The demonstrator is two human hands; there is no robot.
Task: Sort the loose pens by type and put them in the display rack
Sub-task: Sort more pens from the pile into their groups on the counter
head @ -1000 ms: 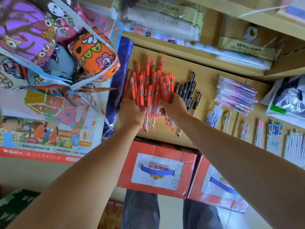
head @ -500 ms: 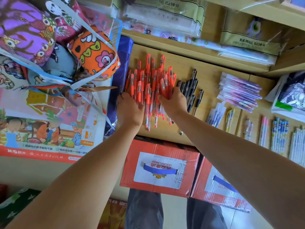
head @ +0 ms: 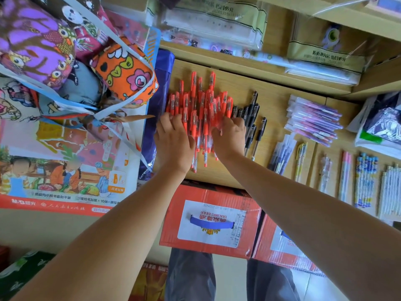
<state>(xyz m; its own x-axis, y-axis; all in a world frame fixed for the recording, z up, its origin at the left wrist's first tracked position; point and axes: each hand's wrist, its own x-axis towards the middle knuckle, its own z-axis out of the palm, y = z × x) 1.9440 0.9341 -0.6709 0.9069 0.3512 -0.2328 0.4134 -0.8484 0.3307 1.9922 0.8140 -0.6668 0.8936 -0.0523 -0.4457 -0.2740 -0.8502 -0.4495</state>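
A big pile of red pens lies on the left compartment of the wooden display rack, caps pointing away from me. My left hand holds the pile's left side with its fingers curled against the pens. My right hand grips the pile's right side, its fingers bent into the pens and slightly blurred. Several black pens lie side by side just right of the red pile, next to my right hand.
Packs of purple pens and rows of other pens and pencils fill the compartments to the right. Patterned fabric bags and a picture book crowd the left. Red cartons stand below the rack's front edge.
Both hands stay on the sides of the red pile and have squeezed it a little. The pens now lie more parallel than a second ago.
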